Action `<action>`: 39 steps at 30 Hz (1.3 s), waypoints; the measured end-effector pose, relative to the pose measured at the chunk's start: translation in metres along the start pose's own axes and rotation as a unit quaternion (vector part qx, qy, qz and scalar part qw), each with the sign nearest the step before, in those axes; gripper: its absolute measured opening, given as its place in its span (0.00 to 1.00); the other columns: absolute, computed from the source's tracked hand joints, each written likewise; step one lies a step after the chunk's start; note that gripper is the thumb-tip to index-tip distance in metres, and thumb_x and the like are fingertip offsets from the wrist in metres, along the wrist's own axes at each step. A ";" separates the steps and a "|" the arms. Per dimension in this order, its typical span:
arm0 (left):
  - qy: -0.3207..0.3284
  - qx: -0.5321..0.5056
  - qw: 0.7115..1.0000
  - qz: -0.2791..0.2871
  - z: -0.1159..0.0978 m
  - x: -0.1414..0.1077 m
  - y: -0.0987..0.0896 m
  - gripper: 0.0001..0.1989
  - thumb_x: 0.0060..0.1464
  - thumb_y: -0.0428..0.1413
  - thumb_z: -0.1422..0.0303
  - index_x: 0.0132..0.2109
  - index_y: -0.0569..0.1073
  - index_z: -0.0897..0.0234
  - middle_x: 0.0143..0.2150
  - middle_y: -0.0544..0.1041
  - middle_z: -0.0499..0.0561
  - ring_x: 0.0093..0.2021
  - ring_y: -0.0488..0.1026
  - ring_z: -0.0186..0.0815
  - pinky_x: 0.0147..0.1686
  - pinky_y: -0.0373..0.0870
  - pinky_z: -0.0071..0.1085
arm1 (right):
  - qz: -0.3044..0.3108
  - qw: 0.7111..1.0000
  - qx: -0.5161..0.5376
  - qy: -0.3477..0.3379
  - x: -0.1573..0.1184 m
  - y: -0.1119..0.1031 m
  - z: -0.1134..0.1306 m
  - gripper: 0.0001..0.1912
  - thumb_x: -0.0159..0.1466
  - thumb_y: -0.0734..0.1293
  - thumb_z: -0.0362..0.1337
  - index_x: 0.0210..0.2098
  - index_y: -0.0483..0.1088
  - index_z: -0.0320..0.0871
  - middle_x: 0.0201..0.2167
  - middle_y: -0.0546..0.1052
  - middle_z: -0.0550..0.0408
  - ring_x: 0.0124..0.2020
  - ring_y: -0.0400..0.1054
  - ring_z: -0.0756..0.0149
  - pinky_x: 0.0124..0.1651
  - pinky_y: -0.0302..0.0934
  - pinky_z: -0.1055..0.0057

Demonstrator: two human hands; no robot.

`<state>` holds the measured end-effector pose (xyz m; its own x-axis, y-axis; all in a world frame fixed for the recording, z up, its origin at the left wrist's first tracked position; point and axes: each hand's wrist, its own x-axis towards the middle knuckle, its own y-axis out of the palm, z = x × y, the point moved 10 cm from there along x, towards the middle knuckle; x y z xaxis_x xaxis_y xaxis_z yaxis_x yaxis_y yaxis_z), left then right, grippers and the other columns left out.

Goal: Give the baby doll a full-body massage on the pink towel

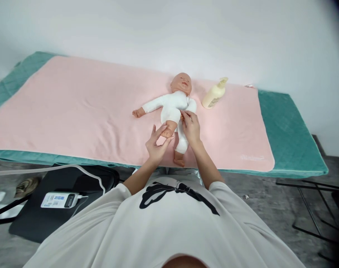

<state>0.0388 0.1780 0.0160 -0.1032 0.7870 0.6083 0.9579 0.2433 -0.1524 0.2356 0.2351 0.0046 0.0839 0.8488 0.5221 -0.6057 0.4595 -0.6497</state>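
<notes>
A baby doll (pixel 173 104) with a white cloth body lies face up on a pink mat (pixel 102 100). My left hand (pixel 157 144) holds the doll's raised foot, with the thumb below it and the fingers at its side. The doll's other leg lies straight toward the mat's front edge. My right hand (pixel 191 126) is closed at the doll's hand, beside its hip; the fingertips partly cover that small hand. The doll's other arm stretches out to the left. Right of the doll's head, a cream pump bottle (pixel 214 95) lies tilted on the mat.
The mat lies over a teal padded cover (pixel 290 134) against a white wall. At the lower left, a black chair (pixel 32 219) holds a white power bank (pixel 59 200) with a cable. Black metal legs (pixel 306 204) stand at the lower right.
</notes>
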 end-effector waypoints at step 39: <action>0.059 0.212 0.969 0.113 0.038 -0.126 -0.036 0.27 0.61 0.58 0.66 0.66 0.65 0.62 0.57 0.78 0.59 0.56 0.76 0.47 0.63 0.67 0.51 | -0.150 0.936 0.146 0.283 -0.084 -0.062 -0.160 0.29 0.57 0.67 0.39 0.58 0.64 0.41 0.54 0.74 0.43 0.51 0.73 0.61 0.57 0.67 0.59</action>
<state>0.0074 0.0917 -0.0853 0.1514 0.7828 0.6035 0.7538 0.3035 -0.5828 0.3927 0.1778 -0.0877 0.6409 0.7332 0.2274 -0.6705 0.6789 -0.2992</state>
